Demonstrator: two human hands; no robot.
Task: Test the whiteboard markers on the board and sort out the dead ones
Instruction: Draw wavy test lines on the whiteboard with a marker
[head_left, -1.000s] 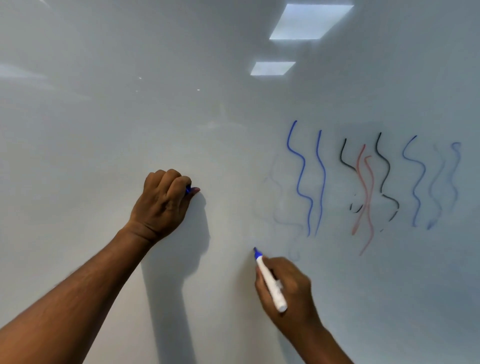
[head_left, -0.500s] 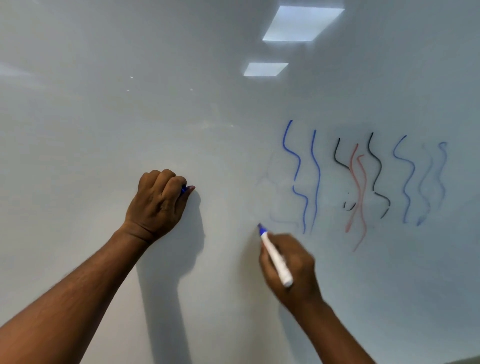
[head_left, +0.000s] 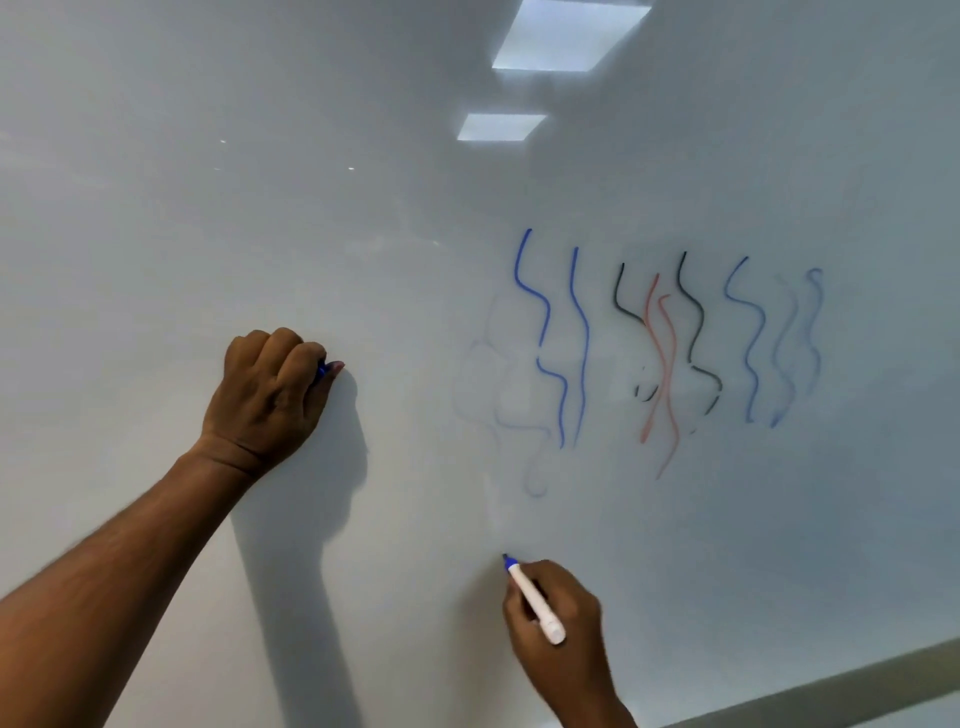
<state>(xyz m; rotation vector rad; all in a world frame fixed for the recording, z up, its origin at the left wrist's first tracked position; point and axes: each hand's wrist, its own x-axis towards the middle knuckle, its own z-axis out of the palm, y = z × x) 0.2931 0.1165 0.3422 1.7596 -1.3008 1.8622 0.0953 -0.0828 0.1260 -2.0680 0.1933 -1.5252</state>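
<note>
Marker tested low on the whiteboard (head_left: 208, 208)
The right hand (head_left: 563, 623) gripped a white marker (head_left: 535, 600), blue tip at the board near its lower edge; the left hand (head_left: 270, 395) was curled round a blue cap (head_left: 321, 370).

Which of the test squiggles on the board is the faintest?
The leftmost squiggle, pale blue, above the marker in the right hand; the blue, black and orange ones further right are clearly darker.
</note>
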